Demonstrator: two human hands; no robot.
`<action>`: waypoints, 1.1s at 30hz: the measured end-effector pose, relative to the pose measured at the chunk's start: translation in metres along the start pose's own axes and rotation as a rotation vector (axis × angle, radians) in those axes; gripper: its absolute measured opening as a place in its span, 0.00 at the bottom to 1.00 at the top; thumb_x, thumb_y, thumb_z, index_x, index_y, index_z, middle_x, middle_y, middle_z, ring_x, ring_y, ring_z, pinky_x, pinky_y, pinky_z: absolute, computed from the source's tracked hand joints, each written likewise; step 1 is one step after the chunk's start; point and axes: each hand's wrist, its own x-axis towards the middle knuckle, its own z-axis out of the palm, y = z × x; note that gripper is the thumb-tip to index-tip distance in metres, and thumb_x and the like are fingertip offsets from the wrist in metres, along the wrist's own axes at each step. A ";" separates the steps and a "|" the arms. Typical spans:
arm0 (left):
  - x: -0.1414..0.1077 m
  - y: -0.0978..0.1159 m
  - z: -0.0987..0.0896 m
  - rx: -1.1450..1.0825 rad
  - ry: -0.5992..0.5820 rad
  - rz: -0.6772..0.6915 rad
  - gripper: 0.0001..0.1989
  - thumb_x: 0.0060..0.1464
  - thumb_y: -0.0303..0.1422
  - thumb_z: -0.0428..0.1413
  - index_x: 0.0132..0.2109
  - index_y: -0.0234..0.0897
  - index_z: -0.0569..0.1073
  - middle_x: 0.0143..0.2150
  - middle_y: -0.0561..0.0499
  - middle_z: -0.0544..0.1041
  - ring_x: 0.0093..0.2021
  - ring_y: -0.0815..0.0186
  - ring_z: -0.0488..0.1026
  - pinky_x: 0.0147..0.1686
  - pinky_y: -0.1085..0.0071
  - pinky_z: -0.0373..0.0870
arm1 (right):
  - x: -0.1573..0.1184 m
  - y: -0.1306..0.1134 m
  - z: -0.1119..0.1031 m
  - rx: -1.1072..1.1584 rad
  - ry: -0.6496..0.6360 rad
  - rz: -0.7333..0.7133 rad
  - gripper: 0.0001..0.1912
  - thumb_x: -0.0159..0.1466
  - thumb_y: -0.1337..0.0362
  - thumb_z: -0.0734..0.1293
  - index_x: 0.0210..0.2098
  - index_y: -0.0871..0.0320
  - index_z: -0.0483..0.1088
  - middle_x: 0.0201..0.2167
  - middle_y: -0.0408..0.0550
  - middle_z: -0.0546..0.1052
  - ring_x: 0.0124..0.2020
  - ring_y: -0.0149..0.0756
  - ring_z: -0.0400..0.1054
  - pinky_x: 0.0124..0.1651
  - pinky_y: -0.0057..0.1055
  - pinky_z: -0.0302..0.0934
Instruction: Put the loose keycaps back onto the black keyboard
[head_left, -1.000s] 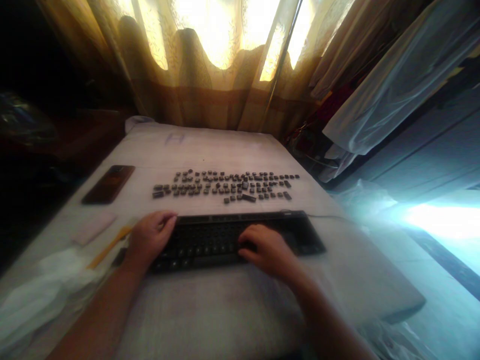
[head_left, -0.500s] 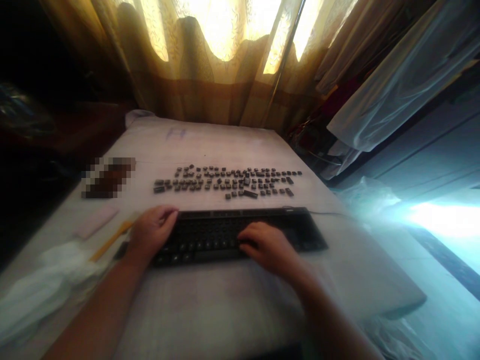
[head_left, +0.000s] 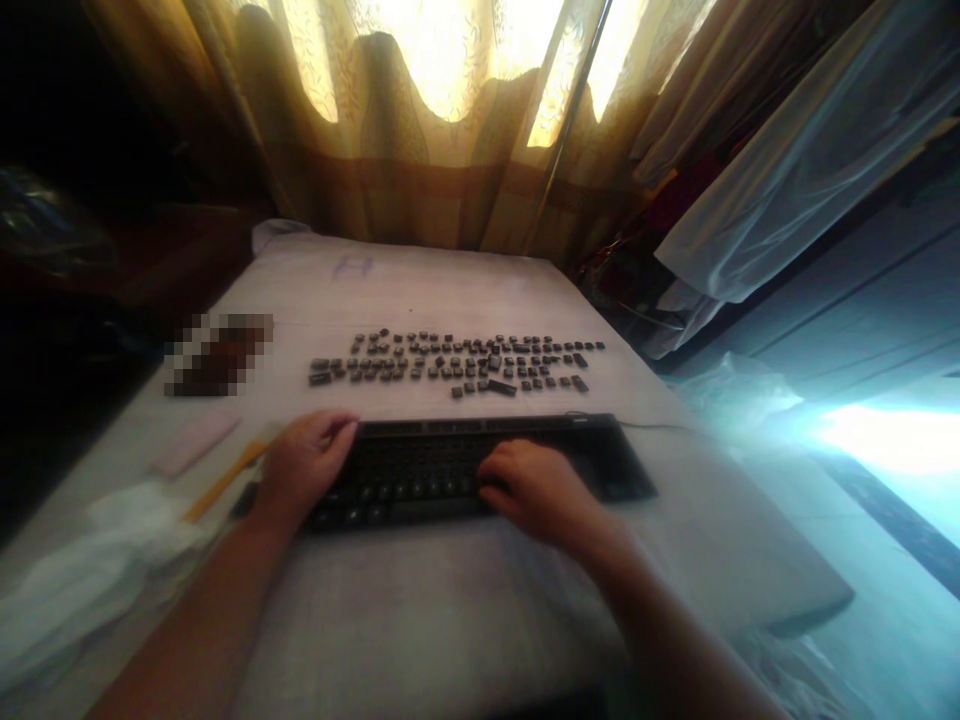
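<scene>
A black keyboard [head_left: 435,510] lies across the near half of the table; keycaps show along its lower left rows, while its upper rows look bare and dark. My left hand [head_left: 304,460] is wrapped round the keyboard's left end, thumb on top. Over the lower rows right of the middle, my right hand [head_left: 532,485] rests with fingers curled and closed down on the keyboard; whatever sits under the fingertips is hidden. Beyond the keyboard, loose dark keycaps [head_left: 409,373] are spread out in rows, with one long key [head_left: 501,387] among them.
A pale cloth covers the table [head_left: 450,620]. At left lie a pixelated reddish-brown item [head_left: 221,355], a pink block [head_left: 196,443], a yellow strip [head_left: 225,480] and crumpled white plastic [head_left: 97,560]. The cable [head_left: 660,427] runs off right. Curtains [head_left: 420,190] hang behind.
Hardly anything differs. Both hands stay at the same spots on the keyboard, and the view has shifted very slightly.
</scene>
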 end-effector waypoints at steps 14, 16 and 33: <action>0.001 -0.004 0.001 0.047 0.033 0.089 0.15 0.58 0.42 0.50 0.38 0.40 0.78 0.37 0.47 0.82 0.37 0.57 0.78 0.42 0.62 0.74 | 0.011 -0.010 -0.010 -0.166 -0.092 -0.052 0.06 0.63 0.67 0.67 0.34 0.58 0.78 0.35 0.52 0.81 0.37 0.43 0.75 0.38 0.34 0.64; 0.000 0.002 -0.002 0.062 0.046 0.134 0.15 0.58 0.41 0.51 0.39 0.39 0.78 0.38 0.46 0.82 0.40 0.55 0.78 0.45 0.60 0.73 | 0.010 -0.009 -0.011 -0.144 -0.104 -0.027 0.06 0.64 0.67 0.67 0.34 0.57 0.78 0.35 0.51 0.81 0.37 0.42 0.75 0.38 0.33 0.64; -0.056 0.095 0.024 0.066 -0.242 0.768 0.17 0.58 0.30 0.56 0.54 0.39 0.76 0.46 0.44 0.78 0.45 0.56 0.72 0.47 0.56 0.71 | -0.004 0.011 0.012 0.176 0.075 -0.005 0.06 0.63 0.68 0.69 0.39 0.56 0.79 0.38 0.48 0.81 0.42 0.38 0.73 0.46 0.31 0.63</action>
